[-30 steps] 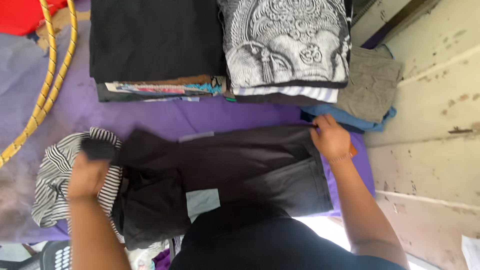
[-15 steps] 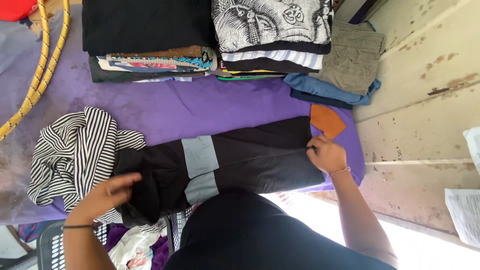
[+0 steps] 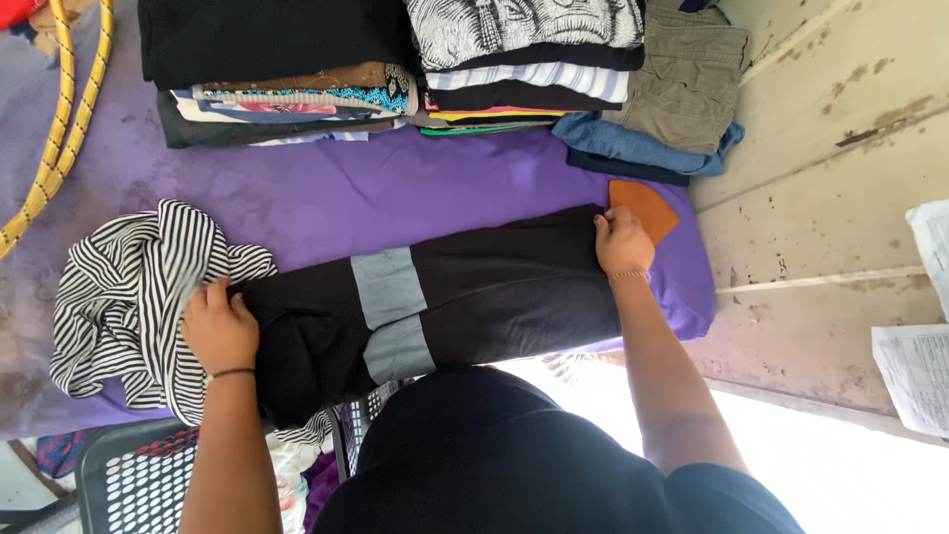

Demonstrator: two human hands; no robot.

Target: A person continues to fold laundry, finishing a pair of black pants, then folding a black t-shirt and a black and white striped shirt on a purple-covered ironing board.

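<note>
Head view, looking straight down: the left hand (image 3: 219, 331) lies flat, fingers (image 3: 215, 294) spread and pressing the 9 o'clock end of a black garment with 2 grey panels (image 3: 465, 307), pinching nothing that I can see. The right hand (image 3: 623, 242) sits at the 3 o'clock end, fingers (image 3: 605, 220) curled over the cloth's top corner, seemingly nipping the edge, though the grip itself is hidden. The garment lies folded lengthwise across the middle of the bench, on a purple cover (image 3: 395, 193).

By the look of it the cloth is light, soft and limp, with no stiffness of its own; it would likely sag and unfold if lifted from 1 point. Both ends or the folded edges seem the best places to take hold. It does not look slippery or fragile.

A striped black-and-white garment (image 3: 124, 287) lies crumpled at 9 o'clock, touching the left hand and overlapping the black cloth's end, so it could snag. An orange patch (image 3: 647, 208) lies just beside the right hand. At 12 o'clock stand 3 stacks of folded clothes (image 3: 395, 59), apart from the garment. A yellow rope (image 3: 59, 119) is at 10 o'clock, a perforated basket (image 3: 129, 485) at 7 o'clock, papers (image 3: 914, 366) at 3 o'clock.
</note>
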